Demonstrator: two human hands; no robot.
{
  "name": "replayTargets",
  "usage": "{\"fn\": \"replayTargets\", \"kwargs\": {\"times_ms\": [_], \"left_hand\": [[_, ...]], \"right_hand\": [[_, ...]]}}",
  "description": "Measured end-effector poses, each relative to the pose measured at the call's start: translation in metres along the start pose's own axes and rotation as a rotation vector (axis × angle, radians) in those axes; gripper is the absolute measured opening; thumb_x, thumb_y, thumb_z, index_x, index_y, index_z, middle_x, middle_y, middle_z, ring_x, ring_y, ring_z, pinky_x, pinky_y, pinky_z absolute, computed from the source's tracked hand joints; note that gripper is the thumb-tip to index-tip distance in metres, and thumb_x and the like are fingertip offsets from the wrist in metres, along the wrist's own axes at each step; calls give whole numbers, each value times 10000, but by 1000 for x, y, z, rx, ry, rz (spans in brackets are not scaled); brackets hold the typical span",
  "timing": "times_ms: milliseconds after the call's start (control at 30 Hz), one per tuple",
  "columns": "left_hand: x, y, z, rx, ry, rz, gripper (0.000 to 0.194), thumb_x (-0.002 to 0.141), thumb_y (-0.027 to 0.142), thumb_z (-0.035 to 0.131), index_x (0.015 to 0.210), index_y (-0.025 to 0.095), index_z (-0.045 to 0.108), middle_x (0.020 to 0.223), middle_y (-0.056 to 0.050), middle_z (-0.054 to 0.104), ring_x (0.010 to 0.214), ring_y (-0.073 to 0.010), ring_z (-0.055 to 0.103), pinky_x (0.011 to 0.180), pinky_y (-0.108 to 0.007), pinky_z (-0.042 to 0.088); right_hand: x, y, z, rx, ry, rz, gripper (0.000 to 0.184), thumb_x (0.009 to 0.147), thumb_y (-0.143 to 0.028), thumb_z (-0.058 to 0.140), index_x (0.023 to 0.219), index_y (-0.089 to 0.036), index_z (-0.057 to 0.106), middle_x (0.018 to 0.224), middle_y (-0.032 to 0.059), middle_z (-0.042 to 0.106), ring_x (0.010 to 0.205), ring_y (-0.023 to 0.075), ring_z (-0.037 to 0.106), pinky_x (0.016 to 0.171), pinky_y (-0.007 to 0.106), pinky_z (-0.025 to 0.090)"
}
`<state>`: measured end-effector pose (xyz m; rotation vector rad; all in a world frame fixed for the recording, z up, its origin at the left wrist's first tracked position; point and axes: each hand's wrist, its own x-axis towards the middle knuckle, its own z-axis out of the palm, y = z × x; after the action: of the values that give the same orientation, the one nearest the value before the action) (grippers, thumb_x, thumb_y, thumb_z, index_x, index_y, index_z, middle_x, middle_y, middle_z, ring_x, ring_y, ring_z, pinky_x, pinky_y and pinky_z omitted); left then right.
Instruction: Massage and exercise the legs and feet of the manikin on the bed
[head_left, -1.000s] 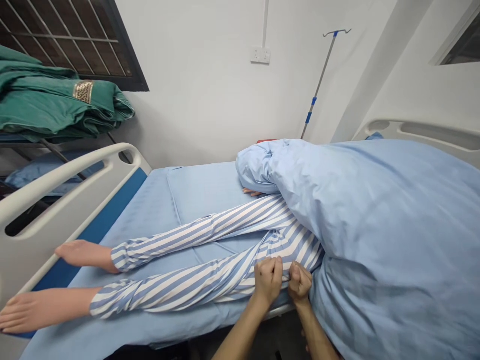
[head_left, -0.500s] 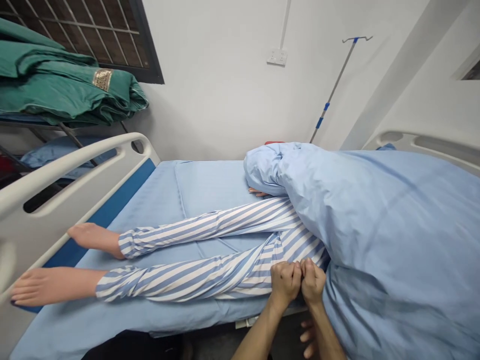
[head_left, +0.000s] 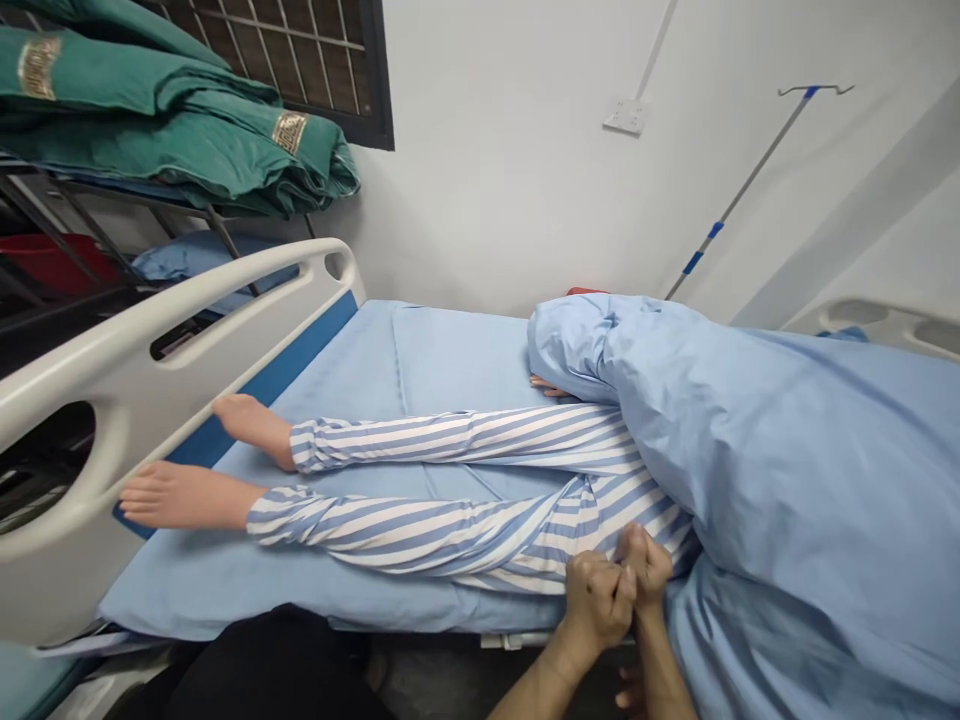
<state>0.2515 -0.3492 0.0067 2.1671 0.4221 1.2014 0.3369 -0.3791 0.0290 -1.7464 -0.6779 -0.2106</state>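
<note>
now the left hand (head_left: 600, 600) and the right hand (head_left: 648, 566) are seen drawn together, both clenched, with the right set slightly farther over the bed and partly overlapped by the left. the gap that is shown between them a second earlier is closed. no cloth or tool is seen to be gripped; whether anything is hidden inside the curled fingers cannot be told. both are held at the near edge of the mattress, by the hip of what looks like a manikin (head_left: 191, 497); whether its blue-and-white striped pyjama trousers (head_left: 420, 535) are touched there cannot be made out.

in judgement, only the pose of the hands is altered by this, and the handling of the clothing is not advanced, since trousers and bedding are left lying much as in the earlier views. the legs are laid out straight toward the footboard (head_left: 247, 270), slightly apart on the light-blue sheet (head_left: 465, 365). the upper body is covered by a bulky blue quilt (head_left: 787, 440), and a few manikin fingertips (head_left: 547, 386) are left showing at its far edge.

with the view turned toward the foot end, a red bucket (head_left: 64, 262) is also brought more fully into sight. below the right forearm, other fingers (head_left: 631, 692) are glimpsed, whose owner cannot be told.
</note>
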Motion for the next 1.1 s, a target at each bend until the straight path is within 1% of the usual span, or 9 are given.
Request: {"fn": "replayTargets", "kwargs": {"times_ms": [167,300,400,467,600,733,833,933,1100], "left_hand": [[-19,-3,-16,-4,-183,-6,377,886,231,422,533,214,554,483,-37,536,487,-133,479,570,-305,342],[-22,-18,-59,-41,-398,-134,370,836,270,528,472,206,514,444,-2,488,451,-110,394,517,-286,287],[-14,-39,-123,-56,-463,-275,402,835,283,491,448,184,443,417,35,382,447,-87,301,523,-262,267],[-1,-57,-177,-52,-407,-383,440,846,336,444,441,183,366,431,37,335,476,-89,304,539,-253,274],[33,-100,-285,-32,-195,-576,464,828,475,410,457,204,354,453,31,368,488,-103,359,536,-247,312],[50,-150,-354,37,63,-659,467,785,531,438,448,212,385,447,25,417,510,-117,415,574,-241,367],[42,-187,-373,123,158,-708,457,779,534,432,460,210,380,446,31,399,517,-117,407,567,-235,347],[29,-210,-372,208,126,-729,460,785,533,406,470,210,314,454,33,335,515,-112,360,534,-240,281],[19,-213,-365,316,78,-690,469,806,520,390,489,200,260,489,33,267,518,-99,307,536,-248,216]], "right_hand": [[-22,12,-1,-156,91,-316,444,919,-328,431,487,-226,406,408,-14,376,366,132,367,431,303,320],[-26,14,-1,-228,89,-539,355,870,-206,456,517,-228,428,421,-15,402,373,139,410,429,295,345],[-30,19,-2,-287,65,-550,371,859,-239,482,491,-224,428,416,-13,400,376,141,419,432,298,351],[-33,20,-3,-282,60,-507,393,861,-314,511,483,-223,457,424,2,433,388,145,446,444,304,369],[-39,15,-5,-278,26,-394,455,887,-434,514,474,-245,483,441,43,469,407,165,476,474,344,365],[-38,2,-9,-293,-2,-313,504,882,-577,479,487,-266,518,461,66,477,411,188,487,471,369,350],[-36,-11,-9,-282,-1,-207,530,848,-654,483,487,-267,515,456,42,433,401,174,456,454,352,324],[-39,-30,7,-225,-76,-131,553,836,-627,526,451,-243,424,438,-7,332,379,135,360,432,318,277],[-71,-98,83,-54,-341,-274,507,879,-437,503,477,-212,292,452,-52,261,404,93,293,444,265,236]]}}
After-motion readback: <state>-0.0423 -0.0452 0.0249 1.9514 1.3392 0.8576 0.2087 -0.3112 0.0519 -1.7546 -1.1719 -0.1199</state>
